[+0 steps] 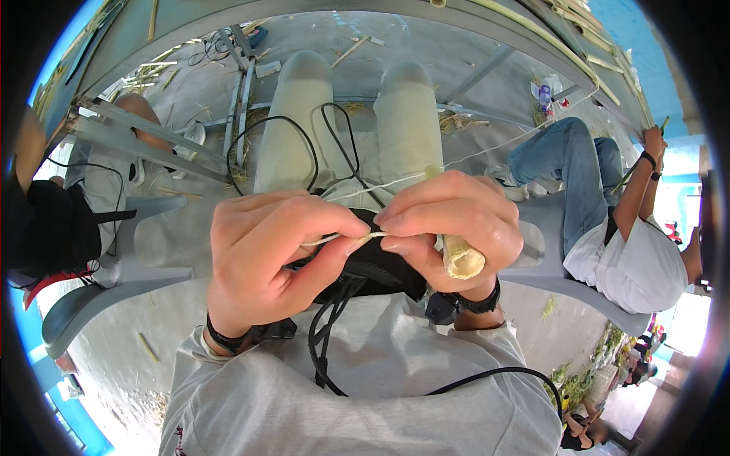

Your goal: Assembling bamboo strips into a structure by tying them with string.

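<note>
A thin off-white string (373, 235) runs between my two hands in front of my waist. My left hand (262, 247) pinches it between thumb and forefinger, and a short end sticks out behind the fingertips. My right hand (464, 211) pinches the same string close by, the fingertips of both hands almost touching. Curled in the other fingers of my right hand is a hollow pale stalk (464, 261), its open, rough-cut end facing me. More white string (494, 153) stretches from near my hands over my knee toward the table at the upper right.
Black cables (318, 357) hang down my shirt and loop over my thighs. Ahead stands a metal-framed table (319, 19) with long stalks (532, 38) on its right side. People sit on grey chairs at my left and right; the right one holds a green stalk. Plant scraps litter the floor.
</note>
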### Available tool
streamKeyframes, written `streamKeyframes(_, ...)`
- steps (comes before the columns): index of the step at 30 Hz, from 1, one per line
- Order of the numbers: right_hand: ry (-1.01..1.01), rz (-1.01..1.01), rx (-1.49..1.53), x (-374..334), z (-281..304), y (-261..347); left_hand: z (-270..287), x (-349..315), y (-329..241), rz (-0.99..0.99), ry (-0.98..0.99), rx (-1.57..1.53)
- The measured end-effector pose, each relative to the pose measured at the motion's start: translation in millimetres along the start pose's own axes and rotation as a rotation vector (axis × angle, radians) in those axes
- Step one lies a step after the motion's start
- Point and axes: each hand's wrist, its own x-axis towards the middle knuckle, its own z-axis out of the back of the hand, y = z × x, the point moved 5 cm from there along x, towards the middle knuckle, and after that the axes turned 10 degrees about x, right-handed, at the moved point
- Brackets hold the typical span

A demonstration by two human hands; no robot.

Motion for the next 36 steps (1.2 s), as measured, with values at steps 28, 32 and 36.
streamKeyframes(28, -0.25, -0.055, 0.151, -20, -13, -9, -9, -1, -2, -0.095, -0.125, -0.078)
streamKeyframes(32, -0.281, -0.305, 0.342, -23, -13, -17, -6, -4, 2, -0.076, -0.168, -0.109)
streamKeyframes(36, -0.173, -0.098, 0.133, -16, -11, -4, -5, -7, 6, -0.03, -0.156, -0.101)
